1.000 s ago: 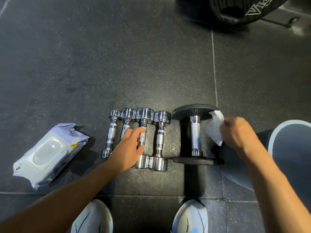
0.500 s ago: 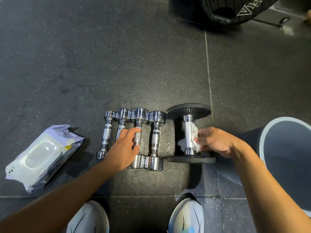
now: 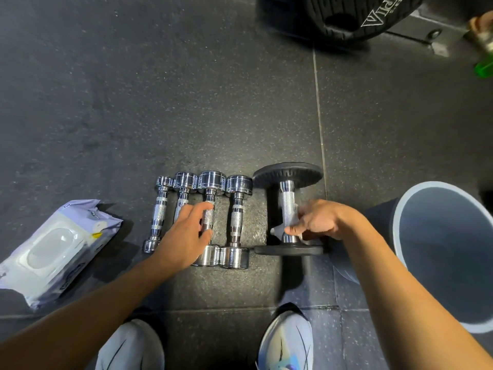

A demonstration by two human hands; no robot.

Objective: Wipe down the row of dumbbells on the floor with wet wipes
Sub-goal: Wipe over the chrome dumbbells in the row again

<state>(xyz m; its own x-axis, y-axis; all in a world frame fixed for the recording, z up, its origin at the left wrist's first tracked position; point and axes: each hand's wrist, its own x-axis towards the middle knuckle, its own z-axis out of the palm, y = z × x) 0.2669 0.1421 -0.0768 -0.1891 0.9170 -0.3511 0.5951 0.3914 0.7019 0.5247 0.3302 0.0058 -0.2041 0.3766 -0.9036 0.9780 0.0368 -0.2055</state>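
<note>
On the dark rubber floor (image 3: 186, 102), at frame centre, the right hand (image 3: 317, 220) has moved in, fingers now closed around a wet wipe (image 3: 277, 231) on the black-plated dumbbell (image 3: 288, 198) handle, so wiping has begun, while the left hand (image 3: 184, 236) rests open on the chrome dumbbells (image 3: 237, 217).

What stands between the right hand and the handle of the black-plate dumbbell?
Only the wet wipe. The right hand presses it around the lower part of the handle of the black-plate dumbbell, as wiping needs. Nothing else visible lies between them.
</note>
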